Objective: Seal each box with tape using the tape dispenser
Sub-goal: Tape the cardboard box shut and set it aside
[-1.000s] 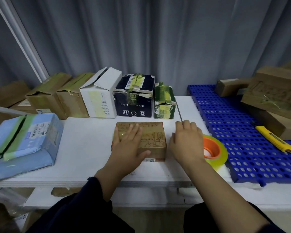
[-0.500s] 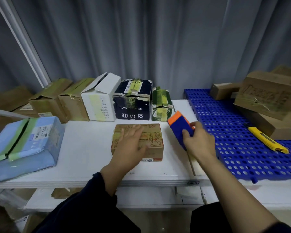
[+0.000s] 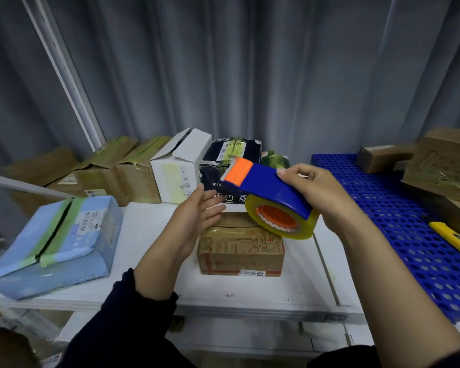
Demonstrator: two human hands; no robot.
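From the head view, the right hand (image 3: pixel 327 195) grips the blue tape dispenser (image 3: pixel 270 189) in the air above the small brown box (image 3: pixel 241 247) on the white table (image 3: pixel 149 235). The left hand (image 3: pixel 194 221), fingers relaxed and holding nothing, hovers beside the dispenser's orange end.

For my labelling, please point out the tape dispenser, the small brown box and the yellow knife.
tape dispenser (image 3: pixel 268 181): head view, blue body.
small brown box (image 3: pixel 239 245): head view, printed top face.
yellow knife (image 3: pixel 453 240): head view, its handle.
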